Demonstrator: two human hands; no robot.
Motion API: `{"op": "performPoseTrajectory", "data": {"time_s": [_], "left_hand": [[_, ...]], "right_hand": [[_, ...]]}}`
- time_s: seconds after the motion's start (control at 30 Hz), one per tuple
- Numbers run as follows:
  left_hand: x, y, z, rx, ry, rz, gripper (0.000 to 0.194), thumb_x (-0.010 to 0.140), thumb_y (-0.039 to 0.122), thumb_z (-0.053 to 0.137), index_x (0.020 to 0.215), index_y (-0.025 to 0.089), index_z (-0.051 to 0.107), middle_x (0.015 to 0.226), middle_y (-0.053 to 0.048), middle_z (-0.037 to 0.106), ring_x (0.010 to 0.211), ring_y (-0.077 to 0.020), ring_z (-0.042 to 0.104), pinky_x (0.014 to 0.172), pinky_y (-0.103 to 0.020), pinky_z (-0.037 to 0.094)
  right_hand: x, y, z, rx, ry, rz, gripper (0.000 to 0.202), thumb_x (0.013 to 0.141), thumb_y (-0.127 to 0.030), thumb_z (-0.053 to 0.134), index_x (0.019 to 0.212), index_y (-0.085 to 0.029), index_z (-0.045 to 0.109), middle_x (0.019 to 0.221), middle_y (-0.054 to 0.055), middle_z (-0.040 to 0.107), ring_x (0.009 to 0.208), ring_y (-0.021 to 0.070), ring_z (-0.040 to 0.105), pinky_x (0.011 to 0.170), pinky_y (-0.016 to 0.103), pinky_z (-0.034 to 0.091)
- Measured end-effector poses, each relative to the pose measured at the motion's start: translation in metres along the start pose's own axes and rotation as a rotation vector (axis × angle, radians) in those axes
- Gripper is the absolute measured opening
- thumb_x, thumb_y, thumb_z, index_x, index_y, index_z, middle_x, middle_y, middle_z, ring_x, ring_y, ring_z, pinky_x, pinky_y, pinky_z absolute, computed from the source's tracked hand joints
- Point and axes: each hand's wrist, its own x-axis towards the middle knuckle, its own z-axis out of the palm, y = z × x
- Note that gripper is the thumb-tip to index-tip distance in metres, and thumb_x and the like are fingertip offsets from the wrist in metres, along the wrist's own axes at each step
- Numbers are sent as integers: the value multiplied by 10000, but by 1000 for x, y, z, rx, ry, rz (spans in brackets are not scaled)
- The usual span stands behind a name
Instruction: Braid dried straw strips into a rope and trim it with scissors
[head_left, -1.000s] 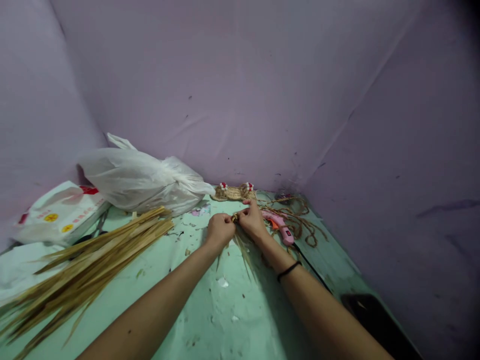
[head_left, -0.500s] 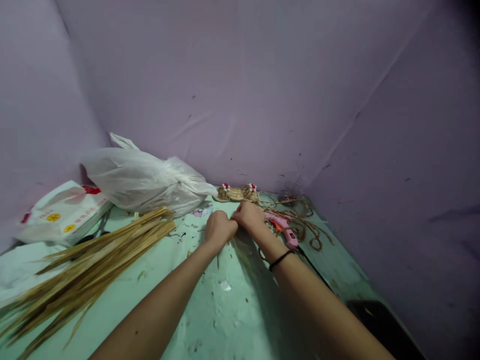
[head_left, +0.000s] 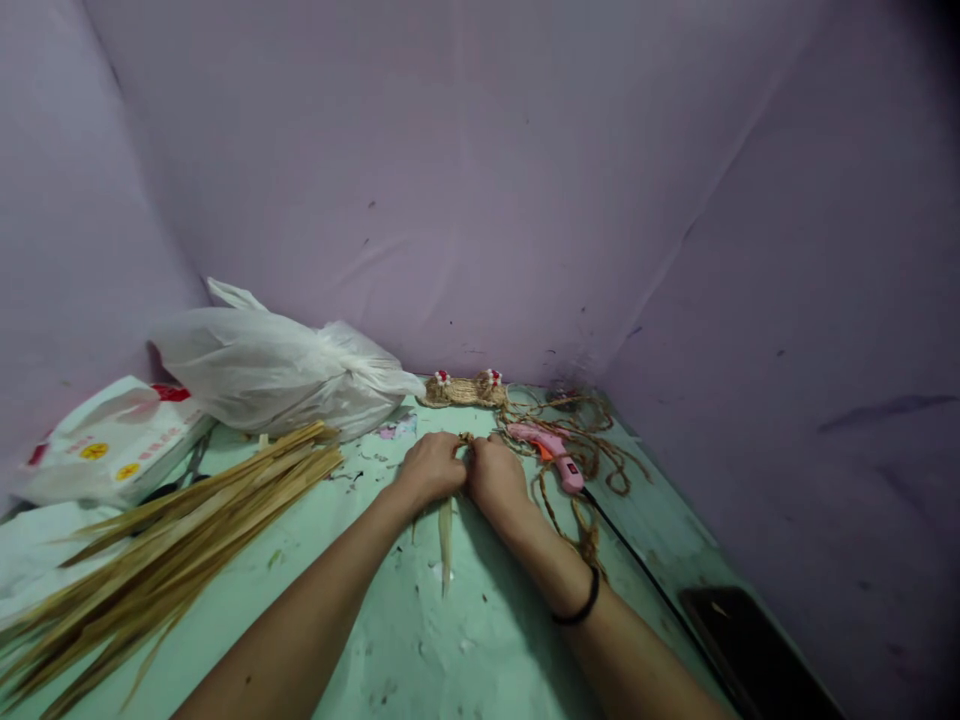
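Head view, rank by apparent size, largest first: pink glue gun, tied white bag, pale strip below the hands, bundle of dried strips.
1-2. Bundle of dried strips and tied white bag: too close to rank; the bundle reaches nearer the camera.
3. Pink glue gun
4. Pale strip

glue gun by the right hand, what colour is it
The glue gun is pink, with an orange trigger; best seen in the head view.

Bare forearms (head_left: 330, 590) — the right wears a thin black band (head_left: 579, 616).
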Motion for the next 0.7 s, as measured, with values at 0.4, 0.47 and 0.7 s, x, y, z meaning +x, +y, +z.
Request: {"op": "performPoseTrajectory", "data": {"time_s": [0.4,0.47,0.7], "left_hand": [[8,-10,7,-61,11,21,100,583,138,430,539,164,515,525,2,469,537,-124,410,486,-238,207],[9,-11,8,-57,11,16,98,582,134,430,541,162,514,531,4,468,547,-122,410,491,-234,219],[8,-9,7,-50,13,6,102,586,142,420,543,163,510,539,4,471,559,-123,402,499,-233,232]], "right_hand": [[-13,6,7,172,73,-43,206,723,-97,439,751,-111,643,764,112,632,683,158,542,612,244,317],[-16,7,7,188,70,-51,197,711,-93,448,740,-112,641,749,104,635,678,154,540,603,240,311],[-27,11,9,228,79,-89,194,707,-91,433,720,-123,624,742,87,634,687,144,546,611,227,319]]}}
